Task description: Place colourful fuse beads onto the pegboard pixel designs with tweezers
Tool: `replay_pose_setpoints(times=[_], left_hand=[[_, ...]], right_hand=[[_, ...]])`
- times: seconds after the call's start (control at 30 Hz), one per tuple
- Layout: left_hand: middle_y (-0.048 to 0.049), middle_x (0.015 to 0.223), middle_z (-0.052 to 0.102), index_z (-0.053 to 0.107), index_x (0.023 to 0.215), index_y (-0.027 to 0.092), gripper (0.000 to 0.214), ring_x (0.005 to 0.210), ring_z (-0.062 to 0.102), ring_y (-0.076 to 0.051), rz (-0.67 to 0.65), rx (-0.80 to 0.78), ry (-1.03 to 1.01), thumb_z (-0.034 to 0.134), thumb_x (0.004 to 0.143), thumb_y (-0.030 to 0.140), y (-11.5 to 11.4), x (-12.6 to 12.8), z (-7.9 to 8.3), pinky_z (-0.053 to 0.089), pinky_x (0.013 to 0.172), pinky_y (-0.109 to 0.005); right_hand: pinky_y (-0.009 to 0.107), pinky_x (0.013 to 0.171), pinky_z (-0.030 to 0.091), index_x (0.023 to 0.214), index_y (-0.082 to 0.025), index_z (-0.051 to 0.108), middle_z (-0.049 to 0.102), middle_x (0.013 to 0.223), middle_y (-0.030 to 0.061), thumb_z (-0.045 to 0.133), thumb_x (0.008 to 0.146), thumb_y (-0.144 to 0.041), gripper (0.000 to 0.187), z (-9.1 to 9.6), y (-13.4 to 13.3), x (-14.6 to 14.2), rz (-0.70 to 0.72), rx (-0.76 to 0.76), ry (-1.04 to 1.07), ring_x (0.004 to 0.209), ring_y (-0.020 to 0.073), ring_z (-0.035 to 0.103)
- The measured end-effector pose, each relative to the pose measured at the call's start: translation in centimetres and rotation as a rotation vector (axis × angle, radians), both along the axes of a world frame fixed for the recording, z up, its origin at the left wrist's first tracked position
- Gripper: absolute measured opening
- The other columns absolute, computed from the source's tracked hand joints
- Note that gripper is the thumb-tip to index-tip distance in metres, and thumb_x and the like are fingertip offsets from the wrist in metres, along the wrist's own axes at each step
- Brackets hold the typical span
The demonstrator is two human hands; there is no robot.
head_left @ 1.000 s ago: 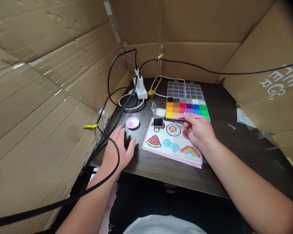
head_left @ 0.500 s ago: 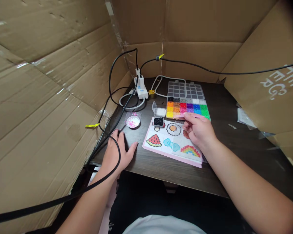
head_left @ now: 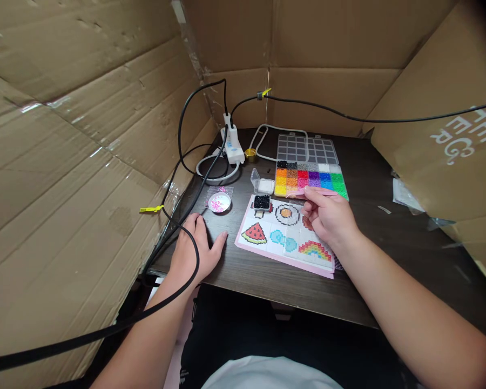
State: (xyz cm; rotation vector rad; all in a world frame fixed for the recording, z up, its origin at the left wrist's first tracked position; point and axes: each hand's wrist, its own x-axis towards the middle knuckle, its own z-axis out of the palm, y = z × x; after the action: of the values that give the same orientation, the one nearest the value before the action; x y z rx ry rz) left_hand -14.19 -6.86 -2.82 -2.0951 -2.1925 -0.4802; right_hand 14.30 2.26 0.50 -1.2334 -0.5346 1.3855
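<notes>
My right hand (head_left: pixel 328 216) pinches pink tweezers (head_left: pixel 319 191) above the upper right of the pattern sheet (head_left: pixel 263 243), their tips pointing left along the near edge of the bead box (head_left: pixel 312 183). Whether a bead sits in the tips is too small to tell. The sheet shows pixel pictures of a watermelon, an egg, a bow and a rainbow, partly under a clear pegboard. A small tray of black beads (head_left: pixel 262 202) stands on its upper left. My left hand (head_left: pixel 196 246) lies flat on the table, fingers apart, near a white dish of pink beads (head_left: pixel 219 203).
A small clear case (head_left: pixel 264 186) with its lid up stands left of the bead box. Further back are a gold cup (head_left: pixel 250 155) and a white power strip (head_left: pixel 234 146). A black cable (head_left: pixel 105 329) crosses over my left forearm. Cardboard walls (head_left: pixel 328 38) enclose the table.
The view has shifted very slightly, so everything sits a few pixels further left. Both hands keep their places, and the tweezers stay in my right hand.
</notes>
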Motion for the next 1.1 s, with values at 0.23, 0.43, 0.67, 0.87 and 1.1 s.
replay_pose_setpoints(times=[0.23, 0.43, 0.67, 0.87, 1.1], left_hand=[[-0.0287, 0.141, 0.048, 0.052, 0.131, 0.0, 0.062, 0.132, 0.05, -0.042, -0.059, 0.025, -0.005, 0.047, 0.093, 0.049, -0.2, 0.0, 0.1, 0.043, 0.112, -0.051], [-0.0248, 0.141, 0.051, 0.052, 0.132, 0.005, 0.054, 0.132, 0.051, -0.037, -0.152, 0.036, -0.048, 0.048, 0.095, 0.044, -0.5, -0.2, -0.3, 0.042, 0.113, -0.048], [-0.0233, 0.152, 0.04, 0.049, 0.138, 0.013, 0.062, 0.141, 0.041, -0.042, -0.028, 0.014, -0.049, 0.056, 0.09, 0.051, -0.3, -0.3, -0.2, 0.039, 0.114, -0.054], [-0.0316, 0.15, 0.04, 0.036, 0.149, 0.003, 0.085, 0.147, 0.03, -0.048, 0.08, -0.045, 0.014, 0.052, 0.09, 0.062, 1.4, 0.0, 0.2, 0.033, 0.115, -0.061], [-0.0349, 0.146, 0.045, 0.037, 0.147, 0.001, 0.083, 0.145, 0.034, -0.048, 0.078, -0.088, 0.058, 0.046, 0.093, 0.064, 2.1, 0.0, 0.7, 0.035, 0.112, -0.061]], right_hand=[[0.016, 0.032, 0.032, 0.072, -0.017, 0.064, 0.052, 0.046, -0.0051, 0.084, 0.07, -0.025, 0.022, 0.6, -0.2, -0.2, 0.012, -0.014, -0.005, 0.038, 0.008, 0.047], [0.016, 0.029, 0.029, 0.072, -0.017, 0.065, 0.053, 0.045, -0.0044, 0.082, 0.071, -0.025, 0.018, 0.6, -0.3, -0.1, 0.028, -0.041, -0.006, 0.038, 0.0087, 0.046], [0.017, 0.03, 0.033, 0.075, -0.017, 0.067, 0.059, 0.051, -0.0035, 0.085, 0.067, -0.025, 0.022, 0.4, -0.1, -0.1, 0.009, 0.012, 0.001, 0.039, 0.0075, 0.047], [0.019, 0.029, 0.031, 0.078, -0.016, 0.069, 0.054, 0.047, -0.0045, 0.084, 0.068, -0.026, 0.021, 0.3, -0.2, 0.0, 0.034, 0.037, -0.002, 0.035, 0.0084, 0.045], [0.017, 0.03, 0.029, 0.078, -0.017, 0.069, 0.052, 0.045, -0.0048, 0.082, 0.07, -0.027, 0.018, 0.1, -0.3, 0.1, 0.046, 0.017, -0.008, 0.037, 0.0088, 0.045]])
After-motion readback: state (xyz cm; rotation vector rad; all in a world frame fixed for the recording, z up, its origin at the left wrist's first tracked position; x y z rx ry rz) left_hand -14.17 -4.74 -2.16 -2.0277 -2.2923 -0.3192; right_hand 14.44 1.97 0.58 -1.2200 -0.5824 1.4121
